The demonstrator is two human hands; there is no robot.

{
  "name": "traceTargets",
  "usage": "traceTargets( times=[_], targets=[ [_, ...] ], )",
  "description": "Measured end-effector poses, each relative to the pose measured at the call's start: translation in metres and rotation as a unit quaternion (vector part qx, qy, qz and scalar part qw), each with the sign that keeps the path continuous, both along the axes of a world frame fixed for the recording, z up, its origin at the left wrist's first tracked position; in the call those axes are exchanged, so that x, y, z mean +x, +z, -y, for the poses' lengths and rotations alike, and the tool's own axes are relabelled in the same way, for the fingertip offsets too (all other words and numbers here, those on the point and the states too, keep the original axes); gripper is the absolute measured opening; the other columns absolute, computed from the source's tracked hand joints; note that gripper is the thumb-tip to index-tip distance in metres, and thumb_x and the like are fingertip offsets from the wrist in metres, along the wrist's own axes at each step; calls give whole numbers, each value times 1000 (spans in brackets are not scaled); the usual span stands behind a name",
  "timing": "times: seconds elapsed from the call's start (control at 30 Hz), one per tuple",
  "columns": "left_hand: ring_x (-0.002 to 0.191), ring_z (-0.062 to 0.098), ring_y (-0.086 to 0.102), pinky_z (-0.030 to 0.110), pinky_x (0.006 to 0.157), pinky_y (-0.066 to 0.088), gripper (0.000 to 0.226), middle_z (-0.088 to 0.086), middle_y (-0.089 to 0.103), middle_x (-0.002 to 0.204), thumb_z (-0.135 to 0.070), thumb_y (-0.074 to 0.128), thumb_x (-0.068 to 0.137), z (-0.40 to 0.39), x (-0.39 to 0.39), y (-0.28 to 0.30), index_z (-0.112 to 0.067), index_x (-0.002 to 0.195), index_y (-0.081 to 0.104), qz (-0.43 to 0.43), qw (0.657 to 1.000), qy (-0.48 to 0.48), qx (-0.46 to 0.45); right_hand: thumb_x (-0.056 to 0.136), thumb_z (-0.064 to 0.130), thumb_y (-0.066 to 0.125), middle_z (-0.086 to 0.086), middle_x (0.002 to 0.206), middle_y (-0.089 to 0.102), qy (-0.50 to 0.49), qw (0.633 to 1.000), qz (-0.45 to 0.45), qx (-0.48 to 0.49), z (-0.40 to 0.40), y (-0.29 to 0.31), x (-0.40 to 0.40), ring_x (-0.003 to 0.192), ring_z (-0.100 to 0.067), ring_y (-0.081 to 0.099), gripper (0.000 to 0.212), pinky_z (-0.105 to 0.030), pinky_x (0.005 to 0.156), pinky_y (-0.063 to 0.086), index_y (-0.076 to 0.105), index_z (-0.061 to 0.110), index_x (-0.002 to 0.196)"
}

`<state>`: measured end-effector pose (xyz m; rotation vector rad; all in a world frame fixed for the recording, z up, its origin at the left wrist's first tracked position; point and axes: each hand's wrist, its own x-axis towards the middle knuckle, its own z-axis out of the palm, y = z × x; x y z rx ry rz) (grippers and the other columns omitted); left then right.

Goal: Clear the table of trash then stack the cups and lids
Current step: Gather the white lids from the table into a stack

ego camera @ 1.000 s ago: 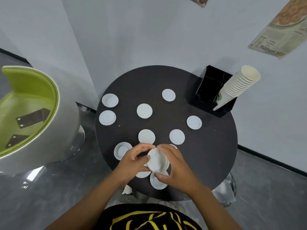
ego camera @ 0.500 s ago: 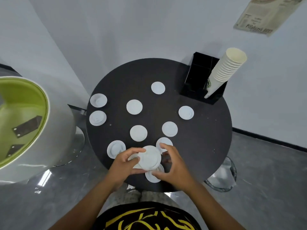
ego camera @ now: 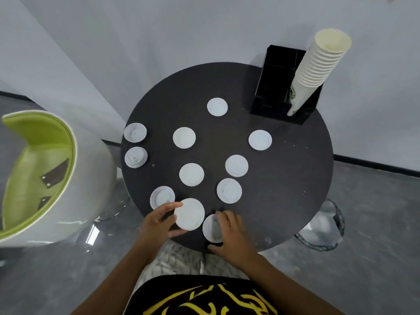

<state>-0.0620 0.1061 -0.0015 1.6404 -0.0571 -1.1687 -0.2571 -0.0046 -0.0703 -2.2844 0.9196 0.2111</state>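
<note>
Round dark table (ego camera: 284, 189) seen from above; clock directions taken on the tabletop, 6 o'clock at the person's edge. Left hand (ego camera: 159, 223) at about 7 o'clock, thumb and fingers closed around the rim of a white lid (ego camera: 189, 213), which it holds tilted slightly toward the camera. Whether this is one lid or several nested cannot be told. Right hand (ego camera: 229, 233) at about 6 o'clock, fingers curled down over the far side and thumb at the near side of a second lid (ego camera: 210, 228) lying near the table edge; grip partly closed on it, whether lifted or resting cannot be told. Loose lids flat on the table: one (ego camera: 162, 197) just beside the left hand at 7 o'clock, two (ego camera: 136, 157) (ego camera: 135, 132) close together at 9 o'clock, one (ego camera: 191, 174) and one (ego camera: 229, 190) near centre, one (ego camera: 236, 165) right of centre, one (ego camera: 184, 137) at 11 o'clock, one (ego camera: 217, 106) at 12 o'clock, one (ego camera: 260, 140) at 2 o'clock. Black organiser (ego camera: 272, 87) at 1 o'clock on the far rim; a stack of paper cups (ego camera: 316, 67) stands in its right compartment, leaning right. White chair with green interior (ego camera: 45, 173) left of the table, on the floor.
</note>
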Motion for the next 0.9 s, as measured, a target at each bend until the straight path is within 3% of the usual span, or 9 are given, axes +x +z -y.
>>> traceTargets(
  times=[0.17, 0.3, 0.47, 0.57, 0.63, 0.7, 0.77, 0.9],
  targets=[
    [118, 30, 63, 53, 84, 64, 35, 7, 64, 128, 10, 54, 100, 5, 11, -1, -12, 113, 76, 10, 1000, -24, 5, 74, 42, 73, -1, 140, 46, -25, 999, -15, -17, -3, -9, 0, 125, -27, 47, 85, -35, 99, 47, 40, 18, 148],
    [116, 27, 64, 52, 84, 64, 36, 1, 62, 130, 8, 55, 100, 10, 29, -7, -16, 113, 77, 11, 999, -41, 2, 75, 51, 65, 5, 145, 40, -73, 997, 1, -3, 0, -4, -5, 128, -21, 41, 90, -32, 103, 42, 32, 22, 153],
    [121, 28, 62, 49, 79, 65, 35, 2, 61, 132, 8, 56, 99, 16, 55, -14, -18, 109, 78, 0, 997, -74, -9, 74, 65, 65, 6, 152, 30, -64, 996, -64, 14, -10, 5, 10, 137, -20, 34, 104, -33, 107, 40, 20, 24, 159],
    [120, 28, 62, 50, 80, 65, 36, 2, 63, 129, 8, 54, 99, 18, 69, -11, -18, 109, 77, -4, 993, -119, -22, 78, 63, 66, 4, 152, 33, -99, 992, -81, 16, -22, 8, 23, 136, -22, 37, 97, -34, 107, 40, 25, 23, 157],
    [118, 27, 63, 49, 79, 65, 37, 4, 63, 129, 7, 54, 99, 21, 76, -10, -20, 109, 77, -10, 989, -144, -23, 77, 57, 66, -1, 145, 45, -131, 988, -86, 7, -32, 10, 28, 128, -26, 48, 88, -38, 101, 48, 35, 20, 151],
    [118, 26, 63, 49, 78, 65, 37, 3, 62, 128, 8, 53, 98, 24, 84, -9, -19, 111, 75, -17, 986, -164, -22, 69, 56, 64, -3, 130, 55, -170, 984, -61, -8, -42, 10, 28, 113, -28, 57, 84, -42, 88, 57, 41, 20, 141],
    [118, 27, 63, 50, 78, 65, 39, 2, 65, 124, 10, 52, 97, 27, 92, -9, -18, 112, 75, -29, 982, -181, -31, 67, 51, 64, 1, 129, 53, -216, 976, -19, -26, -49, 21, 33, 116, -26, 54, 82, -41, 88, 57, 42, 22, 140],
    [119, 25, 64, 47, 77, 65, 47, -3, 68, 122, 13, 50, 93, 36, 106, -4, -20, 117, 73, -37, 974, -217, -46, 70, 38, 76, 33, 129, 34, -310, 942, 132, -11, -49, 70, 68, 128, -2, 38, 74, -11, 97, 40, 41, 39, 136]
  ],
)
